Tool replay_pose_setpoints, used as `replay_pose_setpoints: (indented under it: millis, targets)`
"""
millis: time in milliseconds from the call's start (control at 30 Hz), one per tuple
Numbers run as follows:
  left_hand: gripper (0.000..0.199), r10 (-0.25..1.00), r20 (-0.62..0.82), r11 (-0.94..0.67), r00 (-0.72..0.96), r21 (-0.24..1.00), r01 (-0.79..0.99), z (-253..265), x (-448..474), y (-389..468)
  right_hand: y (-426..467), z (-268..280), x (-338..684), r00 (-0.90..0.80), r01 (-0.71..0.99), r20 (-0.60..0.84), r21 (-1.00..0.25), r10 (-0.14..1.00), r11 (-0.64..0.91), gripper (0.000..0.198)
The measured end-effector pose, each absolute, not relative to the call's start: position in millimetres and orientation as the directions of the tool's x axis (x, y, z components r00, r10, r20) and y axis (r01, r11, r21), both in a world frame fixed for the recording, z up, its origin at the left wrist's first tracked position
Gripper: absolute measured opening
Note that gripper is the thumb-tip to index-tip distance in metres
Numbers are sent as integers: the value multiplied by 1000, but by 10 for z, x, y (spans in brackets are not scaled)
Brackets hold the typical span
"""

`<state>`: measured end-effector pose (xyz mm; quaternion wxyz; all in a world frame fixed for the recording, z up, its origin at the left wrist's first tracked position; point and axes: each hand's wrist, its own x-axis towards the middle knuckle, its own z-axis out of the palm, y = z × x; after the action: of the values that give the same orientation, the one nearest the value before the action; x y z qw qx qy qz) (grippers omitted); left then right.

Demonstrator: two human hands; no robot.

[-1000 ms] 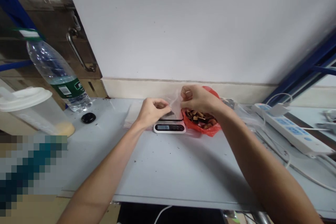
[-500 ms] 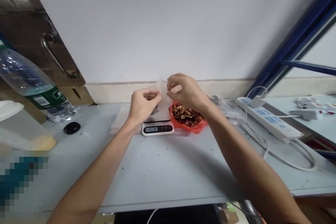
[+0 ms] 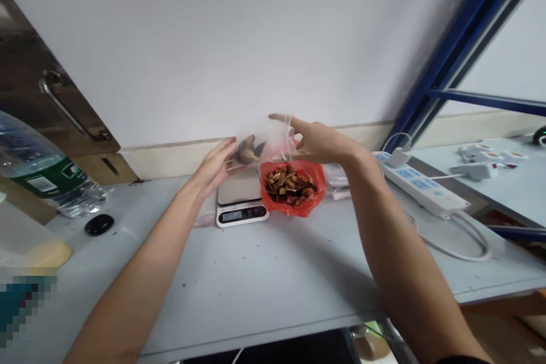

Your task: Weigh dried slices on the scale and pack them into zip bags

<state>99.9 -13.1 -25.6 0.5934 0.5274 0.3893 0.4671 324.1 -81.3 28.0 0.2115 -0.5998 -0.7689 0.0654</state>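
A clear plastic zip bag (image 3: 273,142) with several dark dried slices (image 3: 249,151) inside is tilted nearly sideways above the kitchen scale (image 3: 241,205). My left hand (image 3: 215,162) has its fingers long and close together, cupped against the bag's bottom end. At the bag's mouth is my right hand (image 3: 318,139), its index finger stretched out and its thumb low; the bag's edge crosses its fingers. Just right of the scale, below the bag, sits an open red plastic bag (image 3: 318,185) full of dried brown slices (image 3: 285,185).
Flat plastic bags (image 3: 205,219) lie beside the scale, and more clear packaging (image 3: 339,182) is behind the red bag. A water bottle (image 3: 51,173), a black oval object (image 3: 99,224) and a plastic jug (image 3: 25,239) are on the left. A power strip (image 3: 422,185) with cables lies right.
The plastic bag has come up off the scale and tipped sideways. My left hand has shifted from its top to its bottom end. The view has swung slightly right.
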Motion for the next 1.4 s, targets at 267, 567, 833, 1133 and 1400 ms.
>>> replay_pose_setpoints:
  millis: [267,567,833,1133,1400]
  targets:
    - [12,971,54,-67,233,997,46,-35,1241,16,-938,390,3800,-202,929,-118,-337,972,152,34]
    - [15,843,439,-523,311,804,284,314,1613,-52,-941,343,3963,-168,926,-9,-344,986,154,37]
    - [16,706,597,-678,381,725,120,511,1636,-114,-844,314,3747,-95,908,56,-405,994,109,60]
    - [28,926,351,-346,141,936,-60,231,941,-42,-708,185,3504,-111,362,239,-894,965,263,23]
    - [38,954,299,-291,-34,946,139,-237,63,-110,-556,52,2750,-22,343,320,-888,947,308,10]
